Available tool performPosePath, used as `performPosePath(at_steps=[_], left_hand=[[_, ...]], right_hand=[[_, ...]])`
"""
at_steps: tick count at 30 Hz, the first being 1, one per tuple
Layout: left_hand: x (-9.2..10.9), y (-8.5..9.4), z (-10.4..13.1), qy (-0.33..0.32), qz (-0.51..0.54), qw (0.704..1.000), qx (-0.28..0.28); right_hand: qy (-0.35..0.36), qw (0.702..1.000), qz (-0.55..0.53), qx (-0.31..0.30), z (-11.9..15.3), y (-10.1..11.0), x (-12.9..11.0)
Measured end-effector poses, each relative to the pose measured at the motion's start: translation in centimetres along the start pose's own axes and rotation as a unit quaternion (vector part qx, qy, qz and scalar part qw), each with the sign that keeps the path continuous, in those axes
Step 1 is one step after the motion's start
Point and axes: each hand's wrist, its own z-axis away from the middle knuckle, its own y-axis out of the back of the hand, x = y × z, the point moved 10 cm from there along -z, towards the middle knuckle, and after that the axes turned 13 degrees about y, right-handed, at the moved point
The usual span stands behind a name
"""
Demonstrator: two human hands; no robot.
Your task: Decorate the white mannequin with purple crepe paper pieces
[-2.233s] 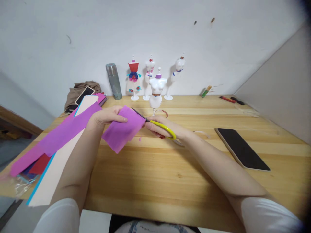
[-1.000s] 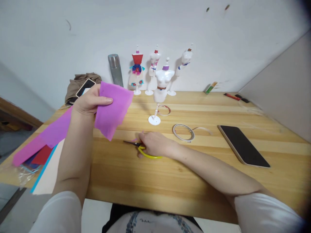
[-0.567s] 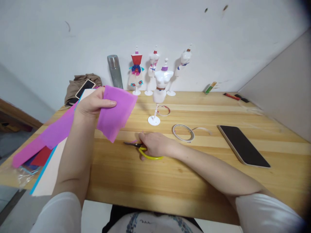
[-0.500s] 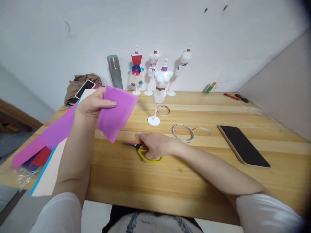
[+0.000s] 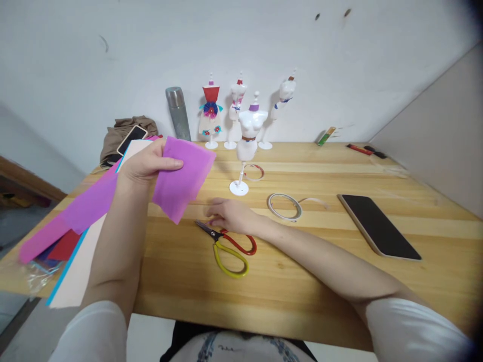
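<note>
Leftmost, a stack of coloured paper sheets overhangs the edge of the wooden table, with a long purple strip lying across it. Just right of that, the left hand is raised above the table, thumb and fingers closed on a cut piece of purple crepe paper that hangs down and to the right from the grip. Below that piece, the scissors lie flat on the wood, blades nearly shut and pointing up-left, red and yellow loops trailing toward the person, so their long axis runs diagonally. The right hand rests just beyond them, fingers loosely spread and holding nothing; it is by far the nearer hand. Farther right sit a white mannequin bust, a tape roll and a dark phone
</note>
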Motion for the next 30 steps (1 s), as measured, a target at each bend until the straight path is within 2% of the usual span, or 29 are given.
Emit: performPosePath(at_steps=[3,8,10,13,17,21,26,30], left_hand=[[0.0,0.1,-0.1,-0.001,-0.012,1.0,-0.001],[0.1,0.5,-0.2,-0.013,-0.026,1.0,0.011],[0.3,0.5,-0.2,-0.016,-0.028,0.999,0.013],[0.3,0.2,-0.3,-0.014,-0.035,0.999,0.012],[0.4,0.0,-0.3,-0.007,-0.042,0.999,0.01],[0.3,-0.1,-0.3,-0.003,-0.041,0.999,0.009],[0.1,-0.3,-0.4,-0.003,-0.034,0.999,0.008],[0.1,-0.1,-0.4,-0.005,-0.035,0.999,0.021]], right_hand=[[0.017,1.0,-0.003,-0.008,0.0,-1.0,0.7],[-0.034,0.996,0.043,0.07,0.7,2.1,3.0],[-0.057,0.994,0.055,0.07,0.9,2.7,4.1],[-0.055,0.997,0.034,0.048,0.9,2.3,5.1],[-0.016,0.999,0.007,0.038,0.6,1.5,4.5],[0.01,0.999,0.022,0.028,0.6,1.1,3.3],[-0.027,0.995,0.092,0.008,0.7,0.9,2.6],[-0.058,0.993,0.103,0.001,0.8,1.0,2.3]])
